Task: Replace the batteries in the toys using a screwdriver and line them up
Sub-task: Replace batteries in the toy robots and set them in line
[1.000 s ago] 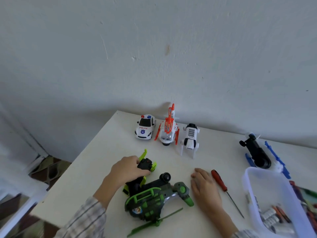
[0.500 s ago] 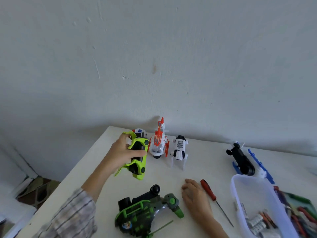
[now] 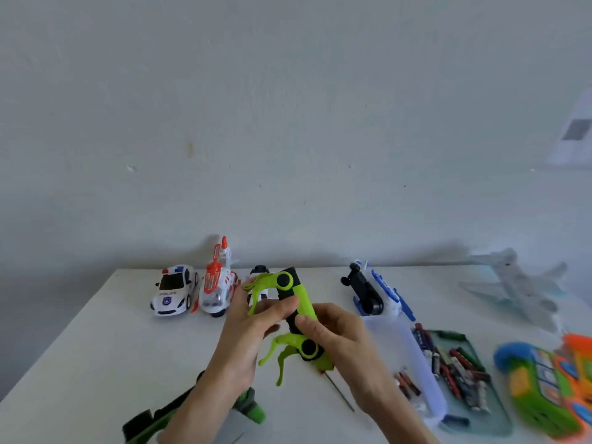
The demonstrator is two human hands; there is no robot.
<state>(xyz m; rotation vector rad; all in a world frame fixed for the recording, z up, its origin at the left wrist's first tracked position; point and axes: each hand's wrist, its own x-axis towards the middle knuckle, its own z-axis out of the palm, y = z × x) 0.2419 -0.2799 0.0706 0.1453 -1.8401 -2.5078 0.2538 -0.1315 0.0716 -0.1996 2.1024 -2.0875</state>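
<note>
A lime-green and black toy part (image 3: 296, 318) is held above the middle of the counter (image 3: 96, 354), gripped from both sides. The fingers of the left hand (image 3: 246, 334) are curled round its left edge, with the thumb laid across the green strip; the fingers of the right hand (image 3: 339, 338) are pinched on its lower half. Two green claw-like arms are seen projecting from the part toward the left.

Along the back edge of the counter, near the far left corner, a row is formed by a police car (image 3: 174, 291), an orange-and-white helicopter (image 3: 217, 288) just beside it, and a small white toy (image 3: 261, 277) largely hidden behind the held part. These three are judged to be finished and lined up, though their battery state cannot be told.

Work is judged to remain. A black-and-blue toy (image 3: 373, 293) lies on its side further right along the back edge, a grey jet (image 3: 519, 283) lies toward the far right corner, and an orange-and-green toy (image 3: 554, 386) lies at the right edge. A dark green toy (image 3: 179, 415) lies at the front edge beneath the left forearm. The screwdriver (image 3: 339, 392) lies unused on the counter below the hands, only its shaft showing. Loose batteries (image 3: 458, 366) are seen in a tray beside a clear box (image 3: 407, 357), right of the hands.
</note>
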